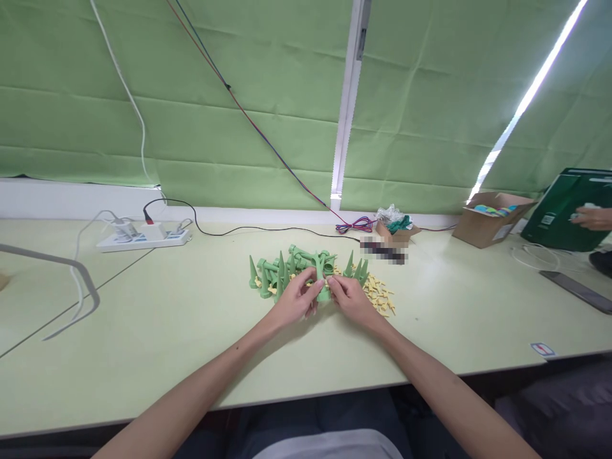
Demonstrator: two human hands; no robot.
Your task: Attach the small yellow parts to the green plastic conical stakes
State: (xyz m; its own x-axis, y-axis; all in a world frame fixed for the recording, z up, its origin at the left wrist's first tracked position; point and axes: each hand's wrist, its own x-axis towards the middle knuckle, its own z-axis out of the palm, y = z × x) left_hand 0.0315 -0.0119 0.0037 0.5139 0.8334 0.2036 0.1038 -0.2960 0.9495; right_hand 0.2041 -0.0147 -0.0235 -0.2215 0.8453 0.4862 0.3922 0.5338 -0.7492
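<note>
My left hand (299, 296) is closed around a green plastic piece (324, 293) with a wide round end pointing down toward me. From the other side, my right hand (351, 298) pinches at a small yellow piece against it; the yellow piece is mostly hidden by the fingers. Behind and left of my hands lie several green parts (266, 275), some of them cones standing upright. More green cones (357, 271) stand just behind my right hand. Several small yellow pieces (381, 296) are scattered to its right.
A white power strip (165, 238) sits at the back left, with a black cable along the wall. Behind the parts is a small open box (396, 233). Farther right are a cardboard box (485, 229), a phone (576, 291) and another person's hand (595, 217) by a green bag (554, 213).
</note>
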